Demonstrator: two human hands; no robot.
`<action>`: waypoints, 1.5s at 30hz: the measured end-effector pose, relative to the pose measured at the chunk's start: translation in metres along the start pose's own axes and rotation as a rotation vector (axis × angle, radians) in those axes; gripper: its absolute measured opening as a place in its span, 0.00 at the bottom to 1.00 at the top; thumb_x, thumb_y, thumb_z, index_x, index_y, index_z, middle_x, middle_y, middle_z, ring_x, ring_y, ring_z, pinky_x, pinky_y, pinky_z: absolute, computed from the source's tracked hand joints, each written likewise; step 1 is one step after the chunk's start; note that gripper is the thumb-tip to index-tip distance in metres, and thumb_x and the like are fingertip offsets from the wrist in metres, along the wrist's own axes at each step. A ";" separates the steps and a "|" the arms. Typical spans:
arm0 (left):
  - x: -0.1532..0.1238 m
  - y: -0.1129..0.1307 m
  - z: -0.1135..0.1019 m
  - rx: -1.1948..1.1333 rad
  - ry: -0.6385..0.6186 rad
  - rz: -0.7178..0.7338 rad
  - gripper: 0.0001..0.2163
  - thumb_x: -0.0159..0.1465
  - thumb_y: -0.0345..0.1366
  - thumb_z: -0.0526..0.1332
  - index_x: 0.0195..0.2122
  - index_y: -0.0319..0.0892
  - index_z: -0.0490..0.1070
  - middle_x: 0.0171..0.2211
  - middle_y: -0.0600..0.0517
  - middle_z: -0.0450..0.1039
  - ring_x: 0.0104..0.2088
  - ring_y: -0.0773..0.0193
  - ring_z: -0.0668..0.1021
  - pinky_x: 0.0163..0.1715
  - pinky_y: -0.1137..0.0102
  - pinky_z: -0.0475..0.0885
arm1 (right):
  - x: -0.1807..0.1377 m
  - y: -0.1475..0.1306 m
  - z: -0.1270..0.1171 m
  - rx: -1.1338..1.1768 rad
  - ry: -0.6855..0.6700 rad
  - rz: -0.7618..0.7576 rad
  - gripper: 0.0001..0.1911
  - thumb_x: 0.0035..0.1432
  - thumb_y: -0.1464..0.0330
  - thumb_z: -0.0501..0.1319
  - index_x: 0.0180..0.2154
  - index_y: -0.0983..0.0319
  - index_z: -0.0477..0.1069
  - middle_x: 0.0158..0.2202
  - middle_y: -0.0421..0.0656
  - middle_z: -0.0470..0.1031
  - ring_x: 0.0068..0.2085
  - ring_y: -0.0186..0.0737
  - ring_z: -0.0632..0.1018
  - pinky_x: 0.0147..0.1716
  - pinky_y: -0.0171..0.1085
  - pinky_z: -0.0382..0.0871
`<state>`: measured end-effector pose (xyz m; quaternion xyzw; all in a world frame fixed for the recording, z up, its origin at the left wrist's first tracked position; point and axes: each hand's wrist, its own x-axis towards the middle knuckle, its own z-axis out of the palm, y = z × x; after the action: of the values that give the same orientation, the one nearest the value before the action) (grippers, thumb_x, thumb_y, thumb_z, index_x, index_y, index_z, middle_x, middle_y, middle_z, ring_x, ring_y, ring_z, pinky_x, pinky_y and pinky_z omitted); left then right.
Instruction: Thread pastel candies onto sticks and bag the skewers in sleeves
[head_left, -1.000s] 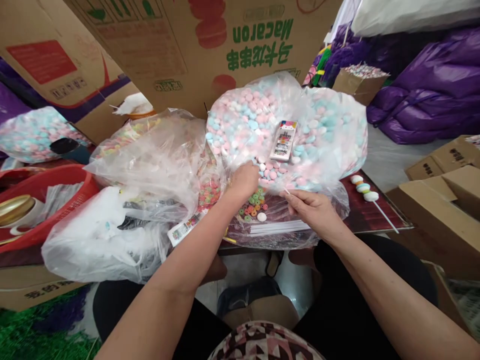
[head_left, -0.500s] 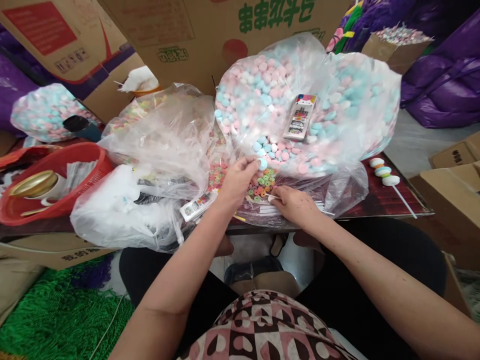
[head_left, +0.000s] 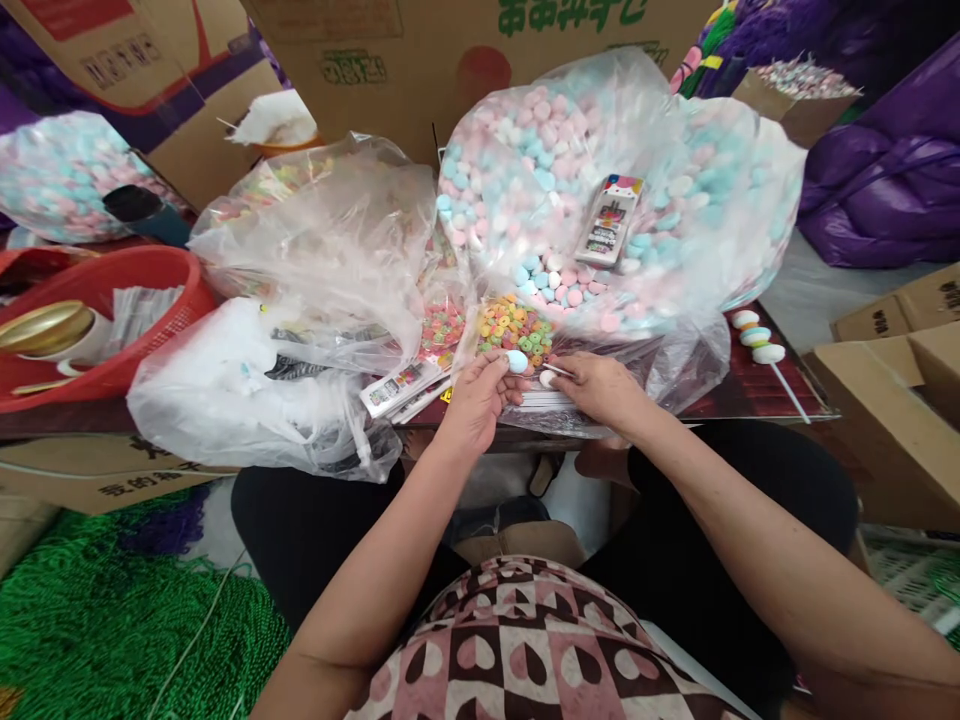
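My left hand [head_left: 480,398] is closed, pinching a pale blue round candy [head_left: 516,361] between thumb and fingers. A short way to the right, my right hand [head_left: 600,385] grips a thin white stick with a white round candy [head_left: 547,379] at its left end. Just beyond both hands lies a heap of small ring candies [head_left: 517,328] in green, orange and red. Behind them spills a clear plastic bag [head_left: 517,160] of pink, blue and white round candies. White sticks [head_left: 551,398] lie by the table's front edge, under my right hand.
A finished-looking candy skewer [head_left: 757,338] lies at the table's right end. White printed packets [head_left: 401,385] sit left of my left hand, beside a bag of white material [head_left: 247,400]. At far left stands a red basket [head_left: 180,300]. Cardboard boxes [head_left: 877,400] flank the right side.
My left hand has drawn back from the pile of round candies with a blue one, nearer to the stick in my right hand. The view has shifted slightly.
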<state>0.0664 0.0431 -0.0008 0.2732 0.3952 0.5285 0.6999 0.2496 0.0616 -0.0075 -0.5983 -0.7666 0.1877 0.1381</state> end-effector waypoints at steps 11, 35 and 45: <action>-0.001 -0.010 0.012 0.004 -0.018 -0.013 0.11 0.53 0.37 0.69 0.33 0.39 0.71 0.29 0.54 0.74 0.26 0.71 0.75 0.25 0.75 0.67 | -0.003 0.000 -0.024 0.546 0.111 0.105 0.15 0.52 0.57 0.64 0.32 0.63 0.77 0.29 0.41 0.78 0.30 0.36 0.73 0.30 0.34 0.64; 0.000 -0.019 0.022 0.088 -0.166 0.016 0.16 0.55 0.47 0.68 0.38 0.42 0.74 0.30 0.53 0.74 0.30 0.69 0.74 0.31 0.73 0.69 | -0.016 -0.029 -0.029 0.781 -0.051 0.017 0.16 0.58 0.57 0.59 0.36 0.61 0.78 0.27 0.40 0.73 0.32 0.38 0.74 0.33 0.35 0.67; -0.002 -0.015 0.014 0.217 -0.236 0.118 0.12 0.57 0.44 0.68 0.36 0.41 0.76 0.24 0.55 0.73 0.27 0.70 0.73 0.29 0.74 0.67 | -0.020 -0.033 -0.031 0.949 -0.109 0.046 0.23 0.57 0.55 0.62 0.48 0.63 0.75 0.21 0.36 0.68 0.24 0.32 0.68 0.24 0.32 0.61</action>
<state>0.0859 0.0370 -0.0043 0.4300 0.3486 0.4870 0.6756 0.2394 0.0388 0.0359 -0.4751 -0.5891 0.5511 0.3515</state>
